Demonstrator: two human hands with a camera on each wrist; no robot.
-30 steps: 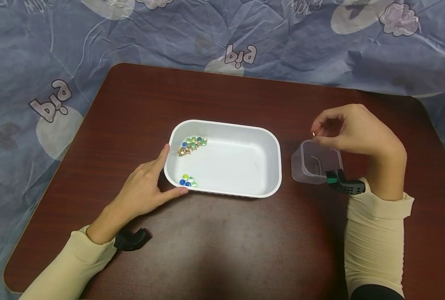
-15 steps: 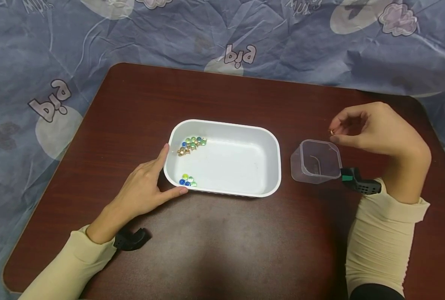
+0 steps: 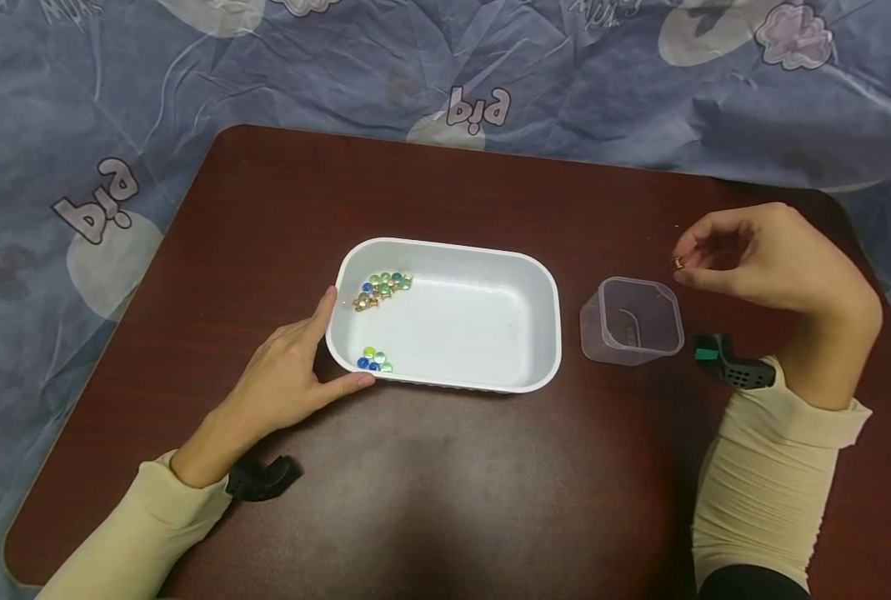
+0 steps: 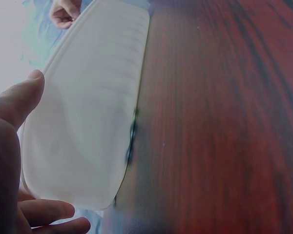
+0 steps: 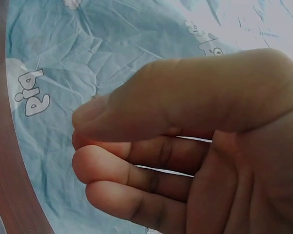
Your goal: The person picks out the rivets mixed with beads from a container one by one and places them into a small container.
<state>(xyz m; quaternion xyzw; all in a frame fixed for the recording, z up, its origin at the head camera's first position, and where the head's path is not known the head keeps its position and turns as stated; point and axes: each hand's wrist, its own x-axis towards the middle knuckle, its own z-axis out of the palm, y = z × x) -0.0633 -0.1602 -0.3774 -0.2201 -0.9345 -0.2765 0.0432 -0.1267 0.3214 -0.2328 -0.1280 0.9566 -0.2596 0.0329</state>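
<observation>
In the head view, my right hand (image 3: 790, 262) pinches a small gold push pin (image 3: 678, 263) between thumb and fingertips. It hovers beyond and right of a clear plastic cup (image 3: 598, 332). My left hand (image 3: 280, 375) rests against the left end of a white tray (image 3: 463, 337), thumb at the near rim and fingers along the end wall. Inside the tray, several gold push pins (image 3: 362, 302) lie beside a group of glass beads (image 3: 385, 279) at the far left. More glass beads (image 3: 370, 353) sit in the near left corner. The right wrist view hides the held pin behind the thumb (image 5: 132, 109).
The tray and cup stand on a dark red-brown wooden table (image 3: 415, 475), with a gap between them. A wrinkled blue patterned cloth (image 3: 565, 100) lies beyond the table's far edge and on its left.
My right hand has moved right, from above the cup to beyond its right side, still pinching the gold push pin. The left hand and the tray stay in place.
</observation>
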